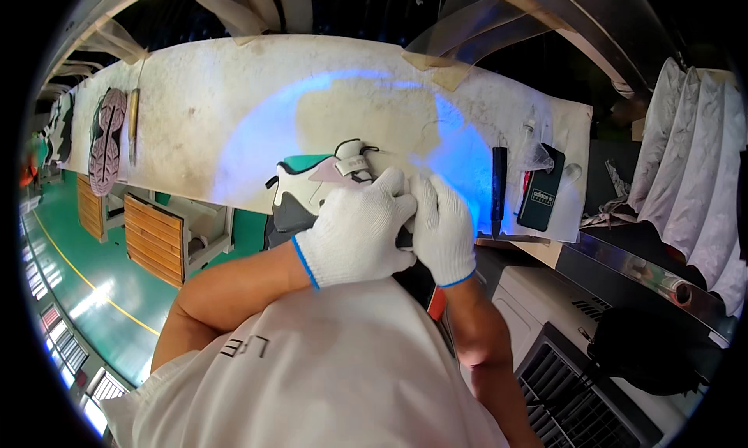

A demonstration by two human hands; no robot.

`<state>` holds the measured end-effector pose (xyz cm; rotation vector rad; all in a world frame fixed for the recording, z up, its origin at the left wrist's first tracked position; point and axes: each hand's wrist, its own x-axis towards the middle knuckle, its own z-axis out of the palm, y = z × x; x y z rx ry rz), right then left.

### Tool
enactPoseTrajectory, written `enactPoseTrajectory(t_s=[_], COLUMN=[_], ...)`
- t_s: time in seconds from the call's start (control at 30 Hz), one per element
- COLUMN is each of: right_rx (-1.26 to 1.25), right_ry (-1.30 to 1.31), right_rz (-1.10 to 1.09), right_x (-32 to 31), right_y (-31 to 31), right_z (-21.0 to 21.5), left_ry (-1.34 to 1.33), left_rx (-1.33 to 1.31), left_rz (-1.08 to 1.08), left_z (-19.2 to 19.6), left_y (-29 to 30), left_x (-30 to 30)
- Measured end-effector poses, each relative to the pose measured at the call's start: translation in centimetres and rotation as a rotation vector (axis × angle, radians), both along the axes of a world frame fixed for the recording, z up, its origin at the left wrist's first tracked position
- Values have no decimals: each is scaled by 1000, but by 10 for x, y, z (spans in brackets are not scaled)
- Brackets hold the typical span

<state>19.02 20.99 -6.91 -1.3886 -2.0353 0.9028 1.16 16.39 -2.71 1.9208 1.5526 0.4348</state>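
- Floor (117, 288): glossy green, at 8 o'clock, crossed by a yellow line; bright window glare lies on it near the rim.
- Slatted panels (152, 238): two orange-brown wooden panels, at 9 o'clock, standing below the bench edge.
- Sole (107, 140): a pinkish shoe sole with dark tread, at 10 o'clock, lying on the bench's far left end; a thin tool lies just beside it.
- Bench (202, 97): a long white, stained, scuffed surface running from 10 to 3 o'clock, with a patch of blue light across its middle. Strips of tan tape hold clear sheets at its far edge near 1 o'clock.
- Shoe (308, 187): white, grey and teal, at the centre, resting at the bench's near edge, half hidden under the hands.
- Left hand (354, 234): in a white knit glove with a blue cuff, clasped down over the shoe.
- Right hand (442, 226): gloved alike, touching the left, fingers curled onto the shoe's right side.
- Black tool (499, 191): a slim stick at 2 o'clock, upright on the bench.
- Phone (541, 187): dark, lying just right of the tool.
- White cloths (697, 160): hanging in folds at 3 o'clock.
- Metal cabinet (576, 386): grey, vented, at 5 o'clock.
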Motion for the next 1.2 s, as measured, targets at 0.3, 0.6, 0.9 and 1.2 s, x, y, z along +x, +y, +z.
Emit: enactPoseTrajectory(t_s=[0.3,0.6,0.9,1.2], right_rx=[-564,-400,-710,-996], right_ry=[515,331,443,404], right_rz=[-208,214,371,260], right_x=[19,15,43,-8], right_y=[20,27,20,38], right_z=[0,19,28,39], left_ry=[126,83,73,99], left_rx=[-181,-27,-85,-220], left_rz=[0,-11,18,20], left_z=[26,20,25,37], left_y=[2,-1,1,17], left_x=[1,-3,-1,-28])
